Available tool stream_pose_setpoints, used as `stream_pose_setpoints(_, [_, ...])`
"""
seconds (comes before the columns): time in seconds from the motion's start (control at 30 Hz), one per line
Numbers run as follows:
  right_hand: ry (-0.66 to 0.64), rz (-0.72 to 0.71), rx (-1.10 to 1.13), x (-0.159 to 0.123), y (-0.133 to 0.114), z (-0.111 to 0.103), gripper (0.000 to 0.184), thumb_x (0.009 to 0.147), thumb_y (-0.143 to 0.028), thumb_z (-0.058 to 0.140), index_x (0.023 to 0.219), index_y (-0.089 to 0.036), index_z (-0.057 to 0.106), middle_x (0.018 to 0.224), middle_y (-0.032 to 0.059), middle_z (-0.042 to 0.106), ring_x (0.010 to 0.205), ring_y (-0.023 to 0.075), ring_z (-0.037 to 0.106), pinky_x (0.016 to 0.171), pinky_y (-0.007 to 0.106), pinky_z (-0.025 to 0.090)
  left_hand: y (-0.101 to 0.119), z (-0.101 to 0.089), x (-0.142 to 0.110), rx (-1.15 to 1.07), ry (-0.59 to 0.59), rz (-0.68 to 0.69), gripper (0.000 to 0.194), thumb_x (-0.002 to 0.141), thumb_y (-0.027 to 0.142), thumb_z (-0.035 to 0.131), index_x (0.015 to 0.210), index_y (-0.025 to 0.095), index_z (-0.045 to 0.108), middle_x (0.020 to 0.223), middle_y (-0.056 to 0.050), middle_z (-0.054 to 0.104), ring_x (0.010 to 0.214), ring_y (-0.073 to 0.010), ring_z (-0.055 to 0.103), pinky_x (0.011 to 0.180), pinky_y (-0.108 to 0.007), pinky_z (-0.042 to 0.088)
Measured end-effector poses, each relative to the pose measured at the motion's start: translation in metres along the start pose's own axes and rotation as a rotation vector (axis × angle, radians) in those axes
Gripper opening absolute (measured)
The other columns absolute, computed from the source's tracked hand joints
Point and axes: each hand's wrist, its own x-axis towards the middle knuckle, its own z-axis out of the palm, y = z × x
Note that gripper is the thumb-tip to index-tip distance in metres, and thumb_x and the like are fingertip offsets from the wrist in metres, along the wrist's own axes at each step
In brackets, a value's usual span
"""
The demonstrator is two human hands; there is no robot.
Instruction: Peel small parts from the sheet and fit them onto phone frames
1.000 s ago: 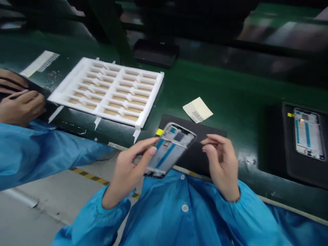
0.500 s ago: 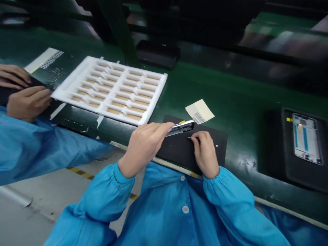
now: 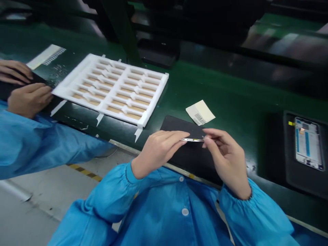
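Observation:
My left hand [image 3: 164,145] grips a thin metal phone frame [image 3: 193,139], turned edge-on to me above a black mat [image 3: 183,155]. A sliver of yellow shows along the frame's upper edge. At the frame's right end my right hand [image 3: 227,153] is closed in a pinch, thumb and forefinger meeting around a tiny silvery piece [image 3: 203,137] too small to name. The piece seems to touch the frame's end, but the fingers partly hide it. Just beyond the mat lies a cream card [image 3: 200,112] with rows of small dark strips.
A white foam tray [image 3: 57,89] with slotted compartments stands left on the green bench [image 3: 230,89]. Far left, a co-worker's hands [image 3: 28,99] work beside scattered small parts [image 3: 58,71]. At right, another phone frame [image 3: 309,143] rests on a black pad [image 3: 290,150].
My left hand has lowered the phone frame and turned it edge-on. My right hand has risen from the mat to the frame's right end, still pinching.

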Motion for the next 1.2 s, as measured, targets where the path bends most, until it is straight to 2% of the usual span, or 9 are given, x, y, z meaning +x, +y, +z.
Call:
stream_pose_setpoints(0.13, [-0.019,-0.004,-0.095,0.007,0.002,-0.003,0.026,0.099,-0.028,0.05,0.117,-0.024,0.068,0.08,0.0017,0.06,0.079,0.0166,0.061,0.08,0.035,0.054,0.001,-0.001,0.001,0.02,-0.028,-0.022,0.021,0.099,0.024,0.054,0.116,0.018,0.064,0.11,-0.003,0.074,0.098,-0.0166,0.071,0.085,-0.029,0.053])
stream_pose_setpoints(0.33, [0.15,0.033,0.173,0.003,0.005,0.006,0.011,0.087,-0.027,0.071,0.095,-0.02,0.071,0.082,0.0028,0.072,0.074,0.0188,0.071,0.072,0.034,0.061,0.007,0.002,0.009,-0.067,0.005,-0.022,0.022,0.099,0.023,0.052,0.117,0.016,0.063,0.114,-0.005,0.073,0.103,-0.0157,0.069,0.089,-0.028,0.055])
stream_pose_setpoints(0.43, [0.247,-0.021,0.173,0.001,0.01,0.017,0.007,0.085,-0.025,0.074,0.089,-0.02,0.072,0.094,0.0051,0.075,0.093,0.0233,0.072,0.087,0.042,0.06,0.01,0.005,0.012,-0.161,0.063,-0.03,0.02,0.098,0.025,0.056,0.113,0.016,0.065,0.11,-0.004,0.074,0.102,-0.0149,0.07,0.089,-0.027,0.056])
stream_pose_setpoints(0.53, [0.195,-0.06,0.186,0.0,0.018,0.026,0.002,0.083,-0.023,0.074,0.085,-0.023,0.075,0.113,0.0058,0.072,0.113,0.0263,0.064,0.104,0.05,0.049,0.013,0.005,0.013,-0.266,0.112,-0.08,0.015,0.095,0.023,0.061,0.105,0.016,0.068,0.108,-0.004,0.075,0.102,-0.0144,0.07,0.089,-0.026,0.056])
stream_pose_setpoints(0.7, [0.078,-0.048,0.298,-0.002,0.032,0.032,0.006,0.083,-0.024,0.075,0.088,-0.027,0.077,0.123,0.0045,0.068,0.12,0.0267,0.06,0.106,0.051,0.046,0.018,0.002,0.015,-0.317,0.139,-0.127,0.009,0.093,0.018,0.063,0.095,0.016,0.071,0.102,-0.003,0.076,0.099,-0.0139,0.072,0.088,-0.025,0.057])
stream_pose_setpoints(0.8, [0.056,-0.065,0.288,-0.001,0.037,0.027,0.023,0.081,-0.027,0.078,0.104,-0.026,0.074,0.131,0.0068,0.063,0.125,0.028,0.056,0.109,0.052,0.044,0.015,0.003,0.013,-0.279,0.145,-0.099,0.011,0.094,0.018,0.06,0.096,0.017,0.071,0.101,-0.003,0.076,0.098,-0.0142,0.072,0.087,-0.026,0.058])
stream_pose_setpoints(0.9, [0.137,-0.108,0.169,-0.001,0.039,0.019,0.037,0.078,-0.027,0.08,0.113,-0.023,0.069,0.118,0.0085,0.068,0.114,0.0261,0.063,0.102,0.049,0.05,0.009,0.003,0.007,-0.216,0.118,-0.06,0.014,0.096,0.018,0.057,0.101,0.016,0.069,0.107,-0.005,0.075,0.102,-0.0154,0.071,0.089,-0.027,0.059])
stream_pose_setpoints(1.03, [0.193,-0.122,0.0,-0.002,0.04,0.013,0.013,0.082,-0.025,0.076,0.092,-0.021,0.071,0.087,0.0039,0.071,0.083,0.0205,0.068,0.077,0.037,0.059,0.0,0.003,0.001,-0.13,0.044,-0.022,0.016,0.097,0.016,0.054,0.106,0.015,0.067,0.112,-0.007,0.073,0.104,-0.0162,0.07,0.091,-0.029,0.059])
stream_pose_setpoints(1.2, [0.212,-0.213,0.05,0.0,0.041,0.018,0.007,0.084,-0.02,0.074,0.085,-0.021,0.068,0.084,0.0026,0.07,0.082,0.02,0.068,0.075,0.037,0.056,0.0,0.0,0.005,-0.082,-0.003,-0.01,0.014,0.096,0.016,0.056,0.106,0.015,0.067,0.111,-0.005,0.073,0.104,-0.0154,0.07,0.094,-0.027,0.057])
